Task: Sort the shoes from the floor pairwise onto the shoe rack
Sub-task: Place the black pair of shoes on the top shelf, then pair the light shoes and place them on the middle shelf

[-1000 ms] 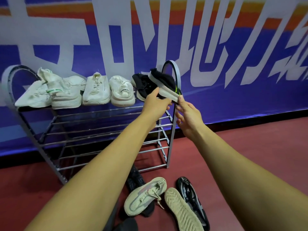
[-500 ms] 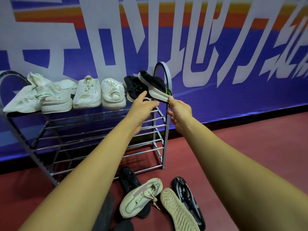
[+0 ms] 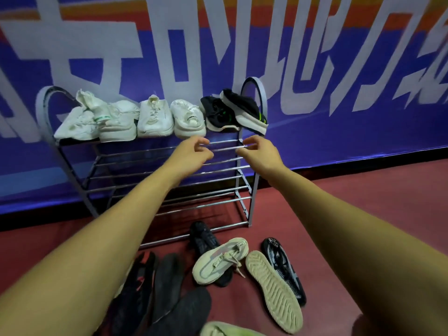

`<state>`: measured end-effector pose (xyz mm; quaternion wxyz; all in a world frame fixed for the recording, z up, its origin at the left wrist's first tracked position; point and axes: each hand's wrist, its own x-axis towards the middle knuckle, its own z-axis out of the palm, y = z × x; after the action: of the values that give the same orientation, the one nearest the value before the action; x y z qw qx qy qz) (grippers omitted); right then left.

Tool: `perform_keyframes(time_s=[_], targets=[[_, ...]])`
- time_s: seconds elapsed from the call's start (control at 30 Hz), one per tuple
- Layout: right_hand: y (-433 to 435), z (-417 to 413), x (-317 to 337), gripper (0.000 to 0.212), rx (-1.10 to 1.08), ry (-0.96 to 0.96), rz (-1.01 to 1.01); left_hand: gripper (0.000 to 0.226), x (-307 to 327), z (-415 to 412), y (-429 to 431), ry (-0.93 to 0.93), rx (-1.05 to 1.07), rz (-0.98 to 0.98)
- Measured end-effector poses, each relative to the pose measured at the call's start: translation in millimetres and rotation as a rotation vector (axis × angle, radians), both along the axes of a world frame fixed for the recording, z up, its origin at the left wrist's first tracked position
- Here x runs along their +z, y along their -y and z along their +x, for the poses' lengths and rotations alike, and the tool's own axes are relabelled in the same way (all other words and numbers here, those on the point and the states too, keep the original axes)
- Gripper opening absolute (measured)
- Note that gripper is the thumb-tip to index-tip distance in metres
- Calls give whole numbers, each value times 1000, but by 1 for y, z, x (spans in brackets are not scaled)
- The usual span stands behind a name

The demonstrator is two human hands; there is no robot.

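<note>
A metal shoe rack (image 3: 169, 166) stands against the wall. Its top shelf carries several white sneakers (image 3: 155, 116) and, at the right end, two black shoes: one flat (image 3: 217, 115), the other (image 3: 244, 110) tilted on its side against the rack's right hoop. My left hand (image 3: 194, 154) and my right hand (image 3: 258, 151) hover just below that shelf, fingers loosely curled, holding nothing. On the floor in front lie a beige sneaker (image 3: 220, 260), an upturned beige sole (image 3: 274, 292), a black patterned shoe (image 3: 283, 267) and more dark shoes (image 3: 167, 280).
A blue banner wall (image 3: 339, 132) with large white letters runs behind the rack. The lower rack shelves hold nothing. Red floor (image 3: 363, 214) stretches to the right. A pale green shoe edge (image 3: 223, 331) shows at the bottom.
Both hands have let go of the tilted black shoe and drawn back below the top shelf. The shoe stays on the rack's right end.
</note>
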<state>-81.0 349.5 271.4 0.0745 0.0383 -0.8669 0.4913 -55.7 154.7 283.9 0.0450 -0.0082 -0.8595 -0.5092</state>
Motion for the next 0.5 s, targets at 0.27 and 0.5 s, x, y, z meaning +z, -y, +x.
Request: perform_keyframes(time_s=[0.27, 0.5], targets=[[64, 14, -40, 47, 186, 168, 286, 34, -44, 41, 65, 107, 51, -372], [105, 29, -103, 49, 296, 290, 411, 37, -112, 59, 86, 278, 24, -477]])
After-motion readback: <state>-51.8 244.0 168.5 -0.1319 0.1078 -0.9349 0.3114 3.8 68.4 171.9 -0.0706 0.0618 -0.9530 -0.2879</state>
